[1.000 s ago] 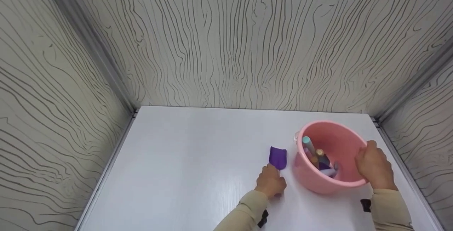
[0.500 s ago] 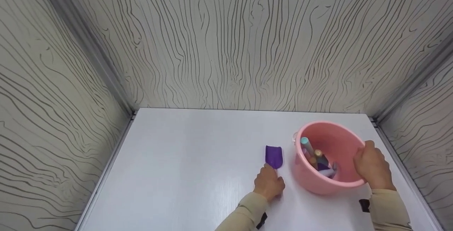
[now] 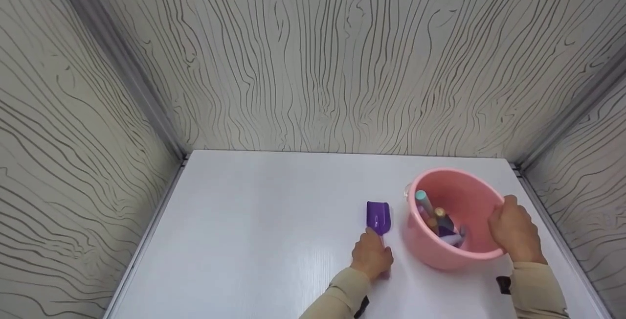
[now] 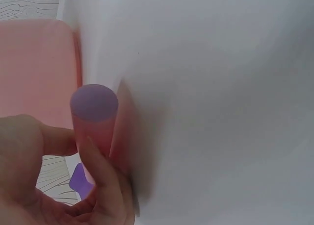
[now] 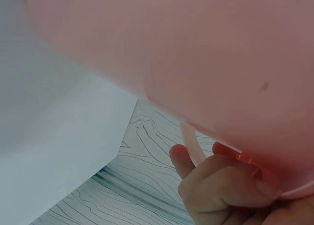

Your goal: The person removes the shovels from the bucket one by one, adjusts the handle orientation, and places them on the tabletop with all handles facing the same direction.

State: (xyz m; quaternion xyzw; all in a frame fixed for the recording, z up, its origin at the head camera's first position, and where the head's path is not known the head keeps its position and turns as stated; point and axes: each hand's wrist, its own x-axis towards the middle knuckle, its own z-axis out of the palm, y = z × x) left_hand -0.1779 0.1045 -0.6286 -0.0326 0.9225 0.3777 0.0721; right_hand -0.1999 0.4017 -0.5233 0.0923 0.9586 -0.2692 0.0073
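In the head view, my left hand (image 3: 371, 255) grips a toy shovel with a purple blade (image 3: 378, 217) pointing away from me, low over the table left of the pink bucket (image 3: 435, 253). The left wrist view shows fingers and thumb around its pink handle (image 4: 93, 132), which has a purple end (image 4: 94, 102). My right hand (image 3: 517, 231) holds the bucket by its right rim, and the bucket leans to the left. Inside lie a light-teal-ended stick (image 3: 424, 201) and several other small pieces, partly hidden by the wall. From the right wrist, curled fingers (image 5: 221, 186) show under the bucket's rim.
A white table (image 3: 254, 240) spreads to the left of the hands. Wood-patterned panels (image 3: 313, 64) stand behind it and along both sides, joined by grey corner posts (image 3: 127, 64). A pale bucket handle (image 5: 192, 144) hangs near the right fingers.
The shovel has shifted very slightly left, and its blade now shows a bright highlight. Both hands keep their hold. The whole head view has shifted a little.
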